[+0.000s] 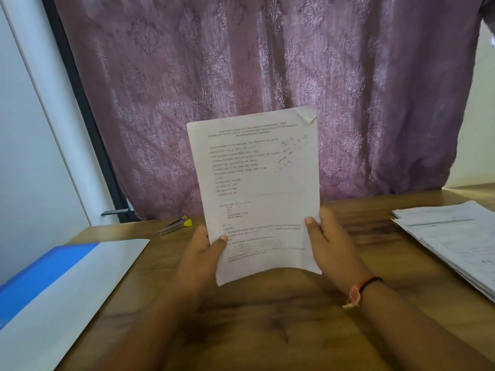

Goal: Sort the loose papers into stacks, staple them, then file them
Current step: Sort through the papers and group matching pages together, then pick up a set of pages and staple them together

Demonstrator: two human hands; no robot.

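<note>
I see the printed sheet [254, 188] held upright over the table [267, 330], left hand [203, 253] and right hand [329, 245] pinching its lower edges (top corner folded), stapler [175, 225] behind, paper stack [455, 236] at right.

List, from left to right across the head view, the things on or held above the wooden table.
Blue and white folder → stapler → left hand → printed paper held upright by both hands → right hand → stack of papers.
</note>
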